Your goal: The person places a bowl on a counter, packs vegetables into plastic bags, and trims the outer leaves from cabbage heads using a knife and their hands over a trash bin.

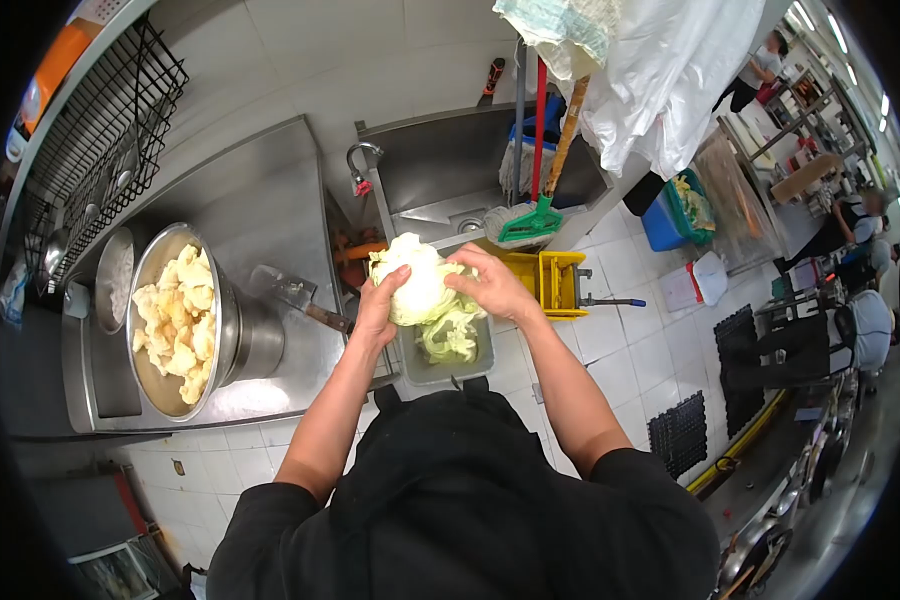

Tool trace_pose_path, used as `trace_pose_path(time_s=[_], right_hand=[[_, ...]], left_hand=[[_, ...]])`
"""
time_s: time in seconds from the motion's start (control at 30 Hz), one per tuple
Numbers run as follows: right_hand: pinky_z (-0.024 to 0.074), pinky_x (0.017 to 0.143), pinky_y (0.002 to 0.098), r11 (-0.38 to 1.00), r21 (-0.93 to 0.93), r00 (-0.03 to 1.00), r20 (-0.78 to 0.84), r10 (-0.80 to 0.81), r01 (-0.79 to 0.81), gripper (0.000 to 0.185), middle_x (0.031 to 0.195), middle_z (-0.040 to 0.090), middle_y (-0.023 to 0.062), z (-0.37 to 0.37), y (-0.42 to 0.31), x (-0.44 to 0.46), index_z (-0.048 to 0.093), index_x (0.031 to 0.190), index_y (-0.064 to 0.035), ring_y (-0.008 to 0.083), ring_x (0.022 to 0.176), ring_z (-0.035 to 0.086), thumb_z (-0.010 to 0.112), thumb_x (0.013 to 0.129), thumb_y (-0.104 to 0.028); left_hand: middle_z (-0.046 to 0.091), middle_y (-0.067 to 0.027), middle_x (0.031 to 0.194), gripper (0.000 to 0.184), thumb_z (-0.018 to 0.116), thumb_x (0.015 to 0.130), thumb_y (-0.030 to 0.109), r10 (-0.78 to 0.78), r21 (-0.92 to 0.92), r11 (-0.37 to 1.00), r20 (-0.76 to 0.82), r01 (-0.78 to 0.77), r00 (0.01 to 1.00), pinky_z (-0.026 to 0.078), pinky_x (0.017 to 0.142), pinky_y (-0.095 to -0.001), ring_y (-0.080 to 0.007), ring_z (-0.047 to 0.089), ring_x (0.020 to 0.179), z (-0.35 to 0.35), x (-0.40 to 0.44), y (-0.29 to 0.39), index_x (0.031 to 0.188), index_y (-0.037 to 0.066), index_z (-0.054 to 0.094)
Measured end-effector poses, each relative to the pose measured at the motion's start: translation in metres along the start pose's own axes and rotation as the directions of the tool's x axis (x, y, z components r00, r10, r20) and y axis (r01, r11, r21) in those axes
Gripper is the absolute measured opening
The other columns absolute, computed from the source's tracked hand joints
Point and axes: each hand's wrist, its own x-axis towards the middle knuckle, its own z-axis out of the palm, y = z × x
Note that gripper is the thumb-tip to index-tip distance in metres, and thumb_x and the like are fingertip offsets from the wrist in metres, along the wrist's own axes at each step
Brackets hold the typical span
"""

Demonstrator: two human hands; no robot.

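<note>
Pale and leafy, a vegetable head [417,285] is clasped between left hand [377,308] and right hand [495,287], fingers curled against opposite sides, above a grey bin [448,373] containing loose green leaves [452,338]. At the person's left, a metal bowl [224,335] heaped with cream-coloured pieces [178,320] and a broad-bladed knife [288,290] occupy a stainless-steel counter [282,200].

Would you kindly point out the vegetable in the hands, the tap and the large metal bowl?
Vegetable [422,288]: head view, its pale middle.
Tap [363,187]: head view, its red tip.
Large metal bowl [226,322]: head view, its outer wall.
</note>
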Motion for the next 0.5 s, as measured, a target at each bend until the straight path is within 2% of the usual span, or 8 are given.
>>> trace_pose_path(time_s=[0.13, 0.2, 0.23, 0.3, 0.33, 0.37, 0.43, 0.5], right_hand=[[0.0456, 0.09, 0.0299, 1.0, -0.018, 0.997, -0.075, -0.01, 0.009, 0.022, 0.103, 0.06, 0.0065, 0.007, -0.006, -0.007, 0.067, 0.108, 0.0011, 0.0169, 0.101, 0.058, 0.074, 0.093, -0.014], [0.0465, 0.086, 0.033, 0.997, 0.06, 0.96, -0.276, 0.056, -0.041, 0.021, 0.097, 0.06, 0.0096, 0.015, 0.003, -0.015, 0.066, 0.103, 0.0024, 0.0213, 0.094, 0.059, 0.073, 0.092, -0.014], [0.0465, 0.086, 0.033, 0.997, 0.058, 0.961, -0.27, 0.058, -0.044, 0.021, 0.097, 0.06, 0.0096, 0.02, 0.006, -0.022, 0.066, 0.103, 0.0024, 0.0213, 0.094, 0.059, 0.073, 0.092, -0.014], [0.0462, 0.082, 0.0322, 0.998, -0.032, 0.949, -0.308, -0.063, 0.056, 0.019, 0.095, 0.06, 0.0102, 0.031, 0.013, -0.031, 0.064, 0.1, 0.0029, 0.0227, 0.09, 0.059, 0.072, 0.091, -0.011], [0.0463, 0.079, 0.0322, 0.999, -0.026, 0.945, -0.327, -0.031, 0.024, 0.018, 0.094, 0.06, 0.011, 0.038, 0.021, -0.034, 0.064, 0.1, 0.0027, 0.0247, 0.088, 0.059, 0.072, 0.091, -0.011], [0.0463, 0.079, 0.0322, 0.999, -0.023, 0.947, -0.318, -0.036, 0.03, 0.018, 0.094, 0.06, 0.011, 0.044, 0.03, -0.035, 0.064, 0.1, 0.0027, 0.0247, 0.088, 0.059, 0.072, 0.091, -0.011], [0.0465, 0.078, 0.0329, 0.997, 0.018, 0.908, -0.412, 0.075, -0.075, 0.019, 0.093, 0.06, 0.0115, 0.054, 0.055, -0.037, 0.064, 0.1, 0.0026, 0.0258, 0.087, 0.06, 0.072, 0.092, -0.012], [0.0466, 0.076, 0.0333, 0.999, -0.02, 0.906, -0.422, 0.033, -0.046, 0.02, 0.092, 0.06, 0.0124, 0.061, 0.084, -0.037, 0.063, 0.1, 0.0026, 0.0253, 0.086, 0.059, 0.072, 0.093, -0.014]], left_hand=[[0.069, -0.0115, 0.127, 0.053, 0.076, 0.093, 0.024, -0.015, -0.102, 0.995, -0.005, 0.014, 1.0, 0.057, 0.098, -0.0392, -0.0237, 0.069, 0.113, 0.004, -0.003, -0.002, 0.137, 0.0, 0.058], [0.066, -0.0112, 0.134, 0.054, 0.072, 0.097, 0.033, -0.051, -0.338, 0.94, -0.006, 0.046, 0.999, 0.054, 0.104, -0.0434, -0.0257, 0.067, 0.12, 0.006, -0.003, -0.003, 0.14, 0.004, 0.056], [0.066, -0.0112, 0.134, 0.054, 0.072, 0.097, 0.033, -0.051, -0.343, 0.938, -0.01, 0.044, 0.999, 0.054, 0.104, -0.0434, -0.0257, 0.067, 0.12, 0.004, -0.004, -0.002, 0.14, 0.004, 0.056], [0.064, -0.0092, 0.139, 0.055, 0.068, 0.099, 0.04, 0.018, -0.386, 0.922, -0.043, -0.033, 0.999, 0.05, 0.109, -0.0462, -0.0268, 0.063, 0.125, -0.001, -0.002, 0.005, 0.142, 0.009, 0.056], [0.062, -0.0086, 0.143, 0.059, 0.063, 0.1, 0.047, 0.028, -0.326, 0.944, -0.067, -0.049, 0.997, 0.048, 0.111, -0.0504, -0.0294, 0.062, 0.129, -0.008, 0.003, 0.006, 0.146, 0.012, 0.052], [0.062, -0.0086, 0.143, 0.059, 0.063, 0.1, 0.047, 0.036, -0.326, 0.943, -0.075, -0.059, 0.997, 0.048, 0.111, -0.0504, -0.0294, 0.062, 0.129, -0.014, 0.004, 0.005, 0.146, 0.012, 0.052], [0.061, -0.0073, 0.144, 0.062, 0.064, 0.098, 0.05, 0.061, -0.241, 0.968, -0.058, -0.073, 0.996, 0.046, 0.112, -0.0502, -0.0284, 0.06, 0.131, -0.017, 0.002, 0.008, 0.147, 0.014, 0.052], [0.061, -0.005, 0.144, 0.064, 0.066, 0.096, 0.053, 0.079, -0.219, 0.971, -0.075, -0.094, 0.994, 0.046, 0.111, -0.0492, -0.0269, 0.059, 0.131, -0.016, 0.0, 0.01, 0.147, 0.016, 0.052]])
